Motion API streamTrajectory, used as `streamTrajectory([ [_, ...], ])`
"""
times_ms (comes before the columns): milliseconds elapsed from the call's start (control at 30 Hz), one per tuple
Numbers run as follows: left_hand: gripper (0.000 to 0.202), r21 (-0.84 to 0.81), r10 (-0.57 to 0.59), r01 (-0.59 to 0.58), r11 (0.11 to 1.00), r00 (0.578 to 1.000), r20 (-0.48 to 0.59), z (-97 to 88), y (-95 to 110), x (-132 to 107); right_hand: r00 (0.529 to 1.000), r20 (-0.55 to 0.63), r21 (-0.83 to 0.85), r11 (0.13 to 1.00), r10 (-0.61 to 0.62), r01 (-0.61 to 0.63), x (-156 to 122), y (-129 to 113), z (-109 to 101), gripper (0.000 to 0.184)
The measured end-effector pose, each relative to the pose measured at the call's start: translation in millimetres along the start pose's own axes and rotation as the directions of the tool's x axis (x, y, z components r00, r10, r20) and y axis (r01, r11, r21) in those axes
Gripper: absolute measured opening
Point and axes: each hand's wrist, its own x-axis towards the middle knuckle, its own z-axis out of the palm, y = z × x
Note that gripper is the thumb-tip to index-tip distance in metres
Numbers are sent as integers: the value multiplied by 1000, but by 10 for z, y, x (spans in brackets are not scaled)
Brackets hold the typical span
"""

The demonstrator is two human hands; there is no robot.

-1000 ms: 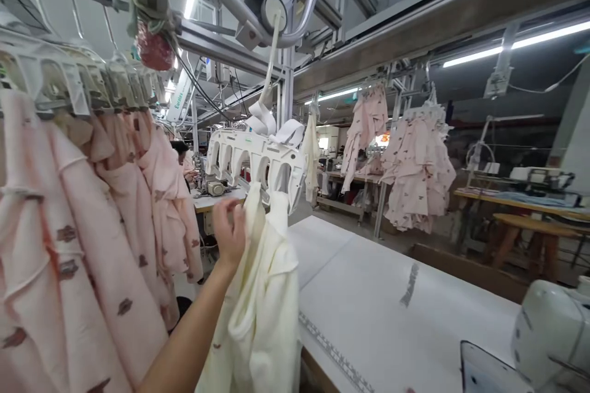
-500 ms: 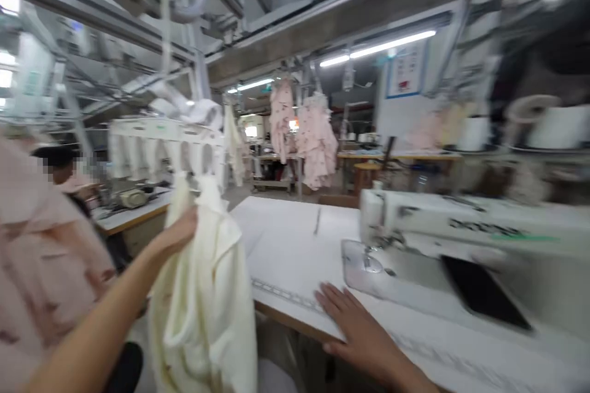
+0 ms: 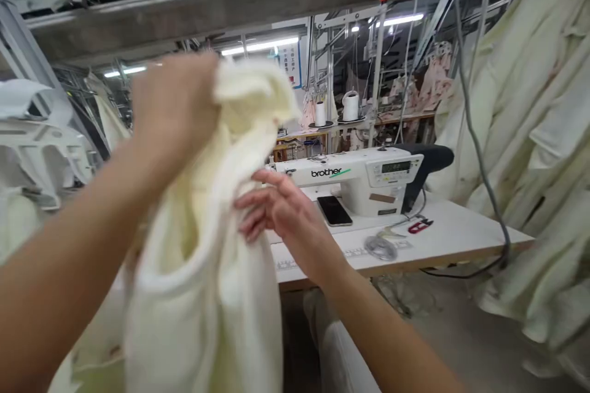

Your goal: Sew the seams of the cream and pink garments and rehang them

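Observation:
My left hand (image 3: 173,107) is closed on the top of a cream garment (image 3: 207,270), holding it up so it hangs down in front of me. My right hand (image 3: 281,215) reaches in from the right with fingers apart, its fingertips against the garment's side about halfway down. Behind the hands stands a white sewing machine (image 3: 354,178) on a white table (image 3: 461,236).
A phone (image 3: 335,210) lies on the machine bed; red snips (image 3: 418,225) and a coiled tape lie on the table. Cream garments (image 3: 530,135) hang at the right, with a black cable (image 3: 479,153) dangling before them. A white clip hanger (image 3: 32,153) is at the left.
The cream garment has come off the clip hanger and my left hand has lifted it in front of me. My right hand left the table and reached the garment. The view swung right.

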Motion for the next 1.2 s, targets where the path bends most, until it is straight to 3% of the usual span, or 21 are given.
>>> streamTrajectory([
  [100, 11, 111, 112, -123, 986, 989, 99, 157, 125, -60, 963, -259, -299, 941, 77, -156, 290, 276, -183, 57],
  [200, 13, -16, 122, -121, 993, 973, 197, 272, 50, -102, 931, -354, -432, 866, 93, -251, 386, 478, -337, 44],
  [267, 30, -74, 125, -110, 991, 964, 234, 200, -125, -121, 948, -276, -342, 905, 160, -253, 327, 419, -413, 42],
  [333, 60, -89, 83, -62, 994, 964, 252, 66, -389, -208, 956, -88, -128, 949, 280, -289, 208, 257, -501, 49],
  [367, 72, -78, 33, -13, 997, 965, 261, 22, -542, -299, 939, 8, -33, 939, 343, -343, 144, 178, -557, 53],
  [433, 78, 3, -117, 122, 992, 942, 314, 70, -848, -578, 873, 117, 19, 878, 473, -478, 38, 109, -688, 54],
  [500, 62, 238, -313, 227, 944, 843, 438, 343, -1086, -934, 814, 91, -82, 819, 573, -568, -20, 217, -829, 42],
  [533, 55, 336, -367, 217, 917, 792, 489, 547, -1159, -1107, 797, 63, -119, 797, 601, -592, -32, 332, -894, 37],
  [567, 54, 368, -367, 187, 911, 775, 514, 776, -1196, -1259, 793, 29, -133, 789, 608, -600, -36, 472, -954, 35],
  [633, 57, 193, -244, 160, 968, 781, 575, 1237, -1162, -1464, 810, -32, -101, 805, 585, -585, -35, 765, -1054, 34],
  [700, 54, -178, -66, 249, 952, 734, 676, 1625, -1014, -1517, 818, -65, -46, 818, 571, -574, -42, 986, -1139, 33],
  [767, 41, -476, 85, 436, 764, 664, 743, 1910, -822, -1457, 810, -85, 4, 813, 580, -582, -73, 1088, -1233, 32],
  [833, 27, -579, 123, 619, 531, 619, 776, 2105, -658, -1362, 784, -145, 23, 794, 603, -607, -125, 1099, -1345, 33],
  [900, 17, -566, 34, 732, 378, 600, 799, 2236, -557, -1297, 730, -253, -86, 736, 635, -671, -182, 1080, -1455, 37],
  [967, 17, -531, -93, 767, 360, 596, 798, 2320, -508, -1281, 683, -452, -385, 565, 574, -729, -218, 1087, -1529, 45],
  [1000, 18, -518, -123, 760, 393, 602, 789, 2348, -493, -1286, 708, -532, -554, 441, 465, -706, -222, 1107, -1544, 50],
  [1033, 19, -510, -120, 741, 436, 610, 783, 2368, -480, -1295, 764, -553, -695, 322, 332, -643, -216, 1134, -1545, 52],
  [1067, 20, -508, -91, 715, 480, 616, 782, 2381, -467, -1304, 830, -516, -795, 240, 214, -556, -199, 1166, -1534, 48],
  [1100, 19, -511, -53, 685, 519, 623, 780, 2389, -455, -1313, 882, -449, -854, 220, 144, -471, -176, 1195, -1518, 40],
  [1167, 17, -530, 13, 636, 561, 634, 773, 2395, -434, -1328, 916, -348, -843, 361, 200, -399, -125, 1223, -1492, 28],
  [1200, 16, -540, 32, 624, 565, 638, 770, 2395, -428, -1336, 895, -327, -770, 463, 303, -438, -104, 1216, -1491, 27],
])
